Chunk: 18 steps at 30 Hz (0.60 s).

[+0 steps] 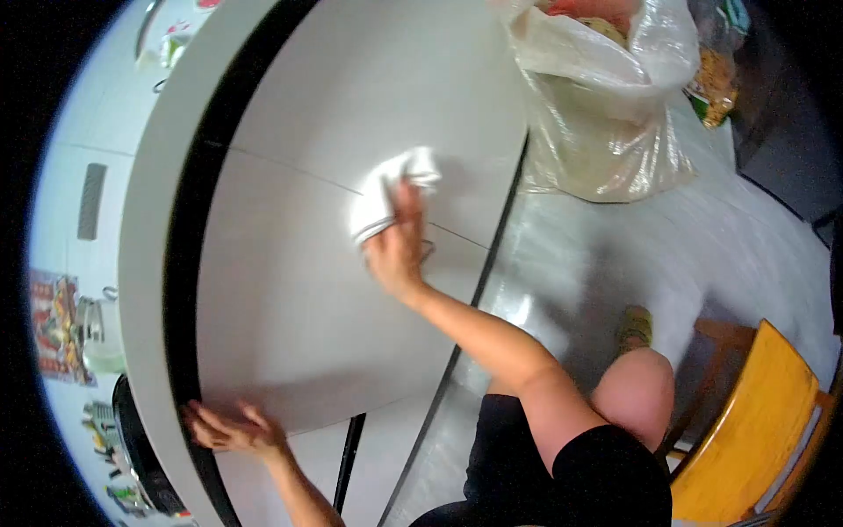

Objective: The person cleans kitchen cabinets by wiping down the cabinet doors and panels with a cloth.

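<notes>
A white cloth (378, 198) lies pressed against the pale cabinet front (290, 228), near its middle. My right hand (399, 246) is on the cloth, fingers over it and slightly blurred. A dark curved handle shows just beside that hand. At the lower left, my left hand (235, 430) rests with spread fingers at the cabinet's upper edge, by the black strip (184, 290) under the countertop. It holds nothing.
The light countertop (140, 281) runs down the left, with a black pan (145, 448) and jars beyond. A large translucent sack (606, 132) stands on the floor at the upper right. A yellow wooden chair (746, 430) is at the lower right, near my knee.
</notes>
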Motion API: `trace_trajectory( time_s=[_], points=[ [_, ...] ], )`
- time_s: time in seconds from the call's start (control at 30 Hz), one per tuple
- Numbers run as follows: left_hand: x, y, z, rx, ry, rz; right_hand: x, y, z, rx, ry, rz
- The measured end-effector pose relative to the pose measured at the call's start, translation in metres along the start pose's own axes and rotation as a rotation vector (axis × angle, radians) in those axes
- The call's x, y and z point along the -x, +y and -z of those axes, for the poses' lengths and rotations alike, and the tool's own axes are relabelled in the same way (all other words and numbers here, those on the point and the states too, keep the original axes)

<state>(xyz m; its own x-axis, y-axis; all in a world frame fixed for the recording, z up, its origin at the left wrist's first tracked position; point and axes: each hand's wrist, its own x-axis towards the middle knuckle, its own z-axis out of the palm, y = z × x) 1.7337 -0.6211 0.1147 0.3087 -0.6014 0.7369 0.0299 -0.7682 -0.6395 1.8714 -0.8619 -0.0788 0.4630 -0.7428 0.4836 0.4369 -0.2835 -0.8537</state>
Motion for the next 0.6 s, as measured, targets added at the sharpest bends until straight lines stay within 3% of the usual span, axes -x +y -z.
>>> trace_trajectory(
  time_s=[0.07,0.27,0.4,0.53,0.6],
  points=[
    [-0.005,0.006,-0.005,-0.209,-0.004,0.005,0.002,-0.017,0.004,0.017,-0.097,0.088],
    [0.006,-0.006,-0.013,-0.205,-0.024,-0.112,-0.006,-0.024,0.004,0.007,-0.213,0.065],
    [0.033,-0.021,-0.005,-0.1,-0.181,-0.114,-0.033,-0.036,-0.009,0.038,-0.151,0.054],
    [0.093,-0.044,0.007,0.157,-0.167,-0.166,-0.066,-0.06,-0.003,0.067,-0.156,0.101],
    [0.08,-0.04,0.017,0.222,-0.208,-0.151,-0.063,-0.062,-0.013,0.114,-0.163,0.116]
  ],
)
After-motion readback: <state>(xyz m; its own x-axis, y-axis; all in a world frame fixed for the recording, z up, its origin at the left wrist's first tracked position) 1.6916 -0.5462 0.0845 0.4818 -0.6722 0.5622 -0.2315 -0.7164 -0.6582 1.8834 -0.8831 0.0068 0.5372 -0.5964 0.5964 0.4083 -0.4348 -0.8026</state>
